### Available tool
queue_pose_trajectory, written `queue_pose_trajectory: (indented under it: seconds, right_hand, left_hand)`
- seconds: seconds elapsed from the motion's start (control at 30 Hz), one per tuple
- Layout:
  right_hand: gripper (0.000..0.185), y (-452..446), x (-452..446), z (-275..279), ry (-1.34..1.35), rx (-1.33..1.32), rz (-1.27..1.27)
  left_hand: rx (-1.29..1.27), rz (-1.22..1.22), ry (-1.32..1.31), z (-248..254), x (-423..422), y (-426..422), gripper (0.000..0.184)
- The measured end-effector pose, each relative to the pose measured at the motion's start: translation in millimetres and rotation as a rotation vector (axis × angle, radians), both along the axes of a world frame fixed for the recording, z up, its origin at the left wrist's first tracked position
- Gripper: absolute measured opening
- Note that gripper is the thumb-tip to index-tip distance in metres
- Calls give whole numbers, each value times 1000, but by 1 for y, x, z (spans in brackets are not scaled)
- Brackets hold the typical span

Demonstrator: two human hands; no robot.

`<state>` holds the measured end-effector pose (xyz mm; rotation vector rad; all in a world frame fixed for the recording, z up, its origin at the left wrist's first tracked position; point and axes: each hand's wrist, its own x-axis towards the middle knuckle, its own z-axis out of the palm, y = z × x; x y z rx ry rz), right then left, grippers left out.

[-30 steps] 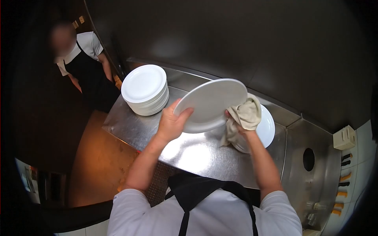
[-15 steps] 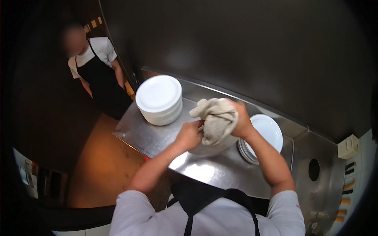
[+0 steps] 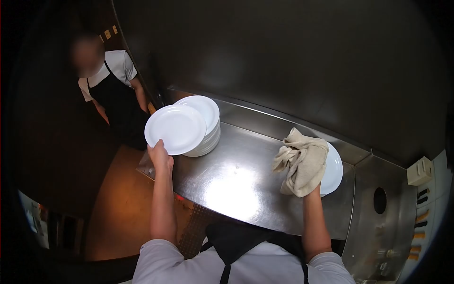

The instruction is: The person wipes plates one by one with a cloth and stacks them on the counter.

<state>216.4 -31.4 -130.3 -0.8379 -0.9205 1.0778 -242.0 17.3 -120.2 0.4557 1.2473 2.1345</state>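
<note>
My left hand point(image 3: 160, 155) grips the near rim of a white plate point(image 3: 175, 128), held just in front of and partly over a tall stack of white plates point(image 3: 208, 142) at the counter's left end. A beige cloth point(image 3: 305, 163) is bunched in my right hand point(image 3: 316, 190), which the cloth mostly covers. Behind that cloth, more white plates point(image 3: 335, 169) lie on the right part of the counter, largely hidden.
A steel counter point(image 3: 236, 175) runs along a dark wall. To its right is a steel surface with a round hole point(image 3: 379, 200). A white box point(image 3: 419, 171) and several knives point(image 3: 418, 222) line the right edge. Another person point(image 3: 116, 90) in a black apron stands at the left.
My hands have moved apart. The left one has carried a plate left to the tall stack, while the right has moved with the cloth toward the plates on the right.
</note>
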Motion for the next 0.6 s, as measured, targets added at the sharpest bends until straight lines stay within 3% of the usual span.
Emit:
queue_pose_trajectory:
  seconds: [0.1,0.2,0.3,0.37,0.43,0.47,0.6]
  right_hand:
    - [36,-6,8,-8,-15,42,-12]
    - [34,-22,13,2,-770,100,-306]
    - [33,-27,25,4,-701,124,-356]
    - [35,-29,35,16,-333,149,-256]
    - [29,-38,32,65,-628,257,-398]
    - [27,-41,27,92,-774,312,-463]
    - [26,-16,57,108,-1169,294,-659]
  left_hand:
    - [-11,29,-6,-7,-4,7,51]
    - [-43,82,66,-6,8,9,50]
    - [-29,145,135,-16,23,22,50]
    - [-84,196,175,-23,33,34,51]
    - [-232,268,242,-27,43,43,52]
    - [-223,217,277,-32,43,46,62]
    - [-602,323,390,-26,68,55,82]
